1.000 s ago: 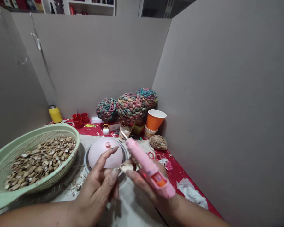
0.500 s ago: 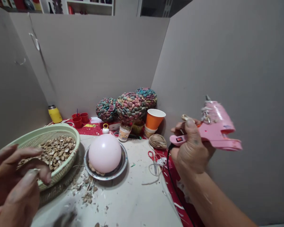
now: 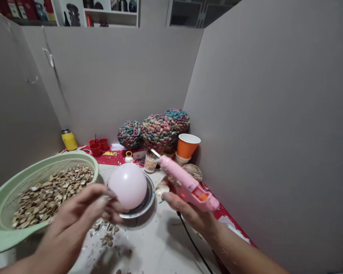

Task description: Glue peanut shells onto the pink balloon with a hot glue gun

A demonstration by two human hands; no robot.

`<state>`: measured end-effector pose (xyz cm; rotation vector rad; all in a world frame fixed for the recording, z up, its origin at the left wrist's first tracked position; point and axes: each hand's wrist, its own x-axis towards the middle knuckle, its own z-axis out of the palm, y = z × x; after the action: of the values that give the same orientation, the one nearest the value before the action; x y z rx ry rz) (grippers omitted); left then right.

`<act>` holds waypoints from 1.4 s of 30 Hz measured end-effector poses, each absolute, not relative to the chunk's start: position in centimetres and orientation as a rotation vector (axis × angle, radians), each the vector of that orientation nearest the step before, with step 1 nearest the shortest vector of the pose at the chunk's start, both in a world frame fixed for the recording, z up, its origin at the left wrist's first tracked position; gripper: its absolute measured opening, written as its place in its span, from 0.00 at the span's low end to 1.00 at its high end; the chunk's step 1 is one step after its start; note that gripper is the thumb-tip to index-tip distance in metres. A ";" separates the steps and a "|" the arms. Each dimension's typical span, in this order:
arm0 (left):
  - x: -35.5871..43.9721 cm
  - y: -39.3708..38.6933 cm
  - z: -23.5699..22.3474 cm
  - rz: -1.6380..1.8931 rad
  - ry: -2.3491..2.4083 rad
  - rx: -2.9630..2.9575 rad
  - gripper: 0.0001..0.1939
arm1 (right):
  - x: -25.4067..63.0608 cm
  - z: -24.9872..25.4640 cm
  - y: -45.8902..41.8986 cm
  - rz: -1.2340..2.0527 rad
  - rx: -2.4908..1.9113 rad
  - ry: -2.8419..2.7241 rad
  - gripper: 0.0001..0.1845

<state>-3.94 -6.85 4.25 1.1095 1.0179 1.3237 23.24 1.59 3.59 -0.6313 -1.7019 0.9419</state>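
My right hand [image 3: 188, 209] grips a pink glue gun [image 3: 185, 179], its metal nozzle pointing up and left. A pale piece of shell [image 3: 161, 189] shows beside the thumb of that hand. My left hand [image 3: 85, 217], blurred by motion, has its fingers curled and its thumb drawn against them; a whitish spot shows at the thumb tip, too smeared to name. Behind those fingers, a pale pink balloon [image 3: 127, 185] rests in a round metal dish [image 3: 143, 209].
A green basket [image 3: 5, 239] of brownish shell pieces [image 3: 54, 194] stands at the left. Colourful round shell-like pieces [image 3: 158, 131], an orange paper cup [image 3: 188, 146], a coil of cord [image 3: 194, 172], red cups [image 3: 103, 144] and a yellow bottle [image 3: 69, 140] line the back. Loose scraps [image 3: 107, 234] litter the tabletop.
My right hand has swung left and inward with the glue gun, which now tilts the other way. My left hand has moved right, from the basket to the front of the balloon.
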 end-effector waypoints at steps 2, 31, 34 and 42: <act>-0.4 -5.3 5.9 1.048 0.882 1.030 0.11 | 23.0 4.0 1.2 0.978 -0.569 -1.841 0.07; 3.6 -3.8 -0.7 0.591 0.799 1.585 0.16 | 25.6 -1.6 2.5 1.248 -0.805 -1.417 0.22; 3.3 -2.9 -0.7 0.612 0.859 1.746 0.14 | 25.8 -1.7 2.6 1.235 -0.854 -1.432 0.24; 2.7 -0.6 -1.6 0.858 0.959 1.431 0.11 | 25.9 -1.2 2.1 1.153 -0.918 -1.460 0.26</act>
<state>2.73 -0.57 -1.57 1.4315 0.9588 0.8582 25.95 2.14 -1.23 -0.9183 -1.4600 1.1527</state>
